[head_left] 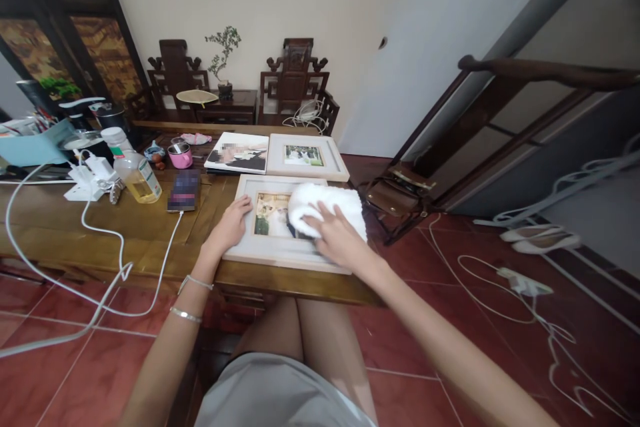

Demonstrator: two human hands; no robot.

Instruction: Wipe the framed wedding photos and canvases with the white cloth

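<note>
A light-wood picture frame (235,255) with a wide pale mat lies flat near the table's front edge, a small photo (270,217) at its centre. My left hand (233,223) holds the frame by its left side, fingertips over the border. Under my right hand (335,233) is a fluffy white cloth (327,203), pressed onto the glass with the fingers spread over it. The cloth and hand hide the right part of the photo and frame. Just behind lie a second framed photo (304,155) and a white-edged photo panel (237,152).
On the wooden table (150,233) to the left are a phone (184,191) on a charging cable, an oil-coloured bottle (137,173), a pink cup (180,155) and a white power strip (87,180). A dark wooden chair (415,180) stands at the right; cables cross the floor.
</note>
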